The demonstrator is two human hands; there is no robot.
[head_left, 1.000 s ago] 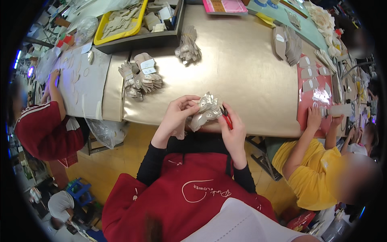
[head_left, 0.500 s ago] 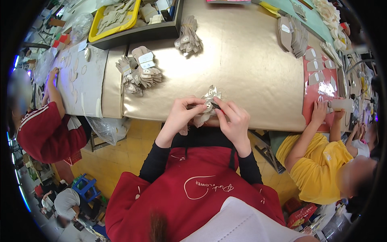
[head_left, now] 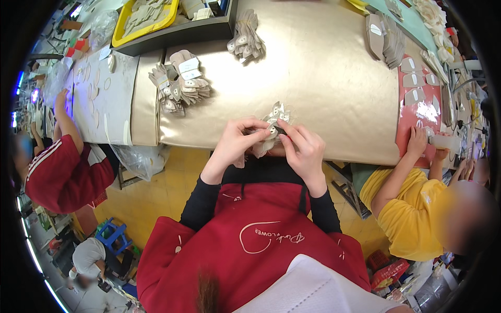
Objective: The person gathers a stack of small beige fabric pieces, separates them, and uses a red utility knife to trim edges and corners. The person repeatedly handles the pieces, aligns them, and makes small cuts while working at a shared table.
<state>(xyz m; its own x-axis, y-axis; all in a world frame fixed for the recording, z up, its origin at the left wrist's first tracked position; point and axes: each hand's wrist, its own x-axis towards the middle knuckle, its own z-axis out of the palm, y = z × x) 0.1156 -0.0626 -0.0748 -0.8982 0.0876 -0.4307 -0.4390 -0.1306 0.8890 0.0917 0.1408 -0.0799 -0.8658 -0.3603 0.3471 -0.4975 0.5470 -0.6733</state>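
Over the table's near edge, my left hand (head_left: pixel 241 140) is closed on a bundle of thin grey-beige cut pieces (head_left: pixel 276 112) with pale oval marks. My right hand (head_left: pixel 307 148) pinches a small dark object (head_left: pixel 281 130) against the same bundle. Its kind is too small to tell, and the fingers partly cover it. Both hands' fingertips almost meet at the bundle's middle. Farther off to the left lie banded bundles of similar pieces (head_left: pixel 190 86), one with a white paper label (head_left: pixel 189 68). Another banded bundle (head_left: pixel 246 39) lies beyond them.
A black tray (head_left: pixel 182 40) with a yellow tray (head_left: pixel 173 22) of pieces stands at the far left. Stacked larger pieces (head_left: pixel 383 41) and a red board (head_left: pixel 412 117) with pieces lie at right. A person in yellow (head_left: pixel 402 208) works there; another in dark red (head_left: pixel 68 177) sits left.
The whole view has shifted slightly. My hands keep nearly the same grip on the bundle, with small finger movements around the dark object.
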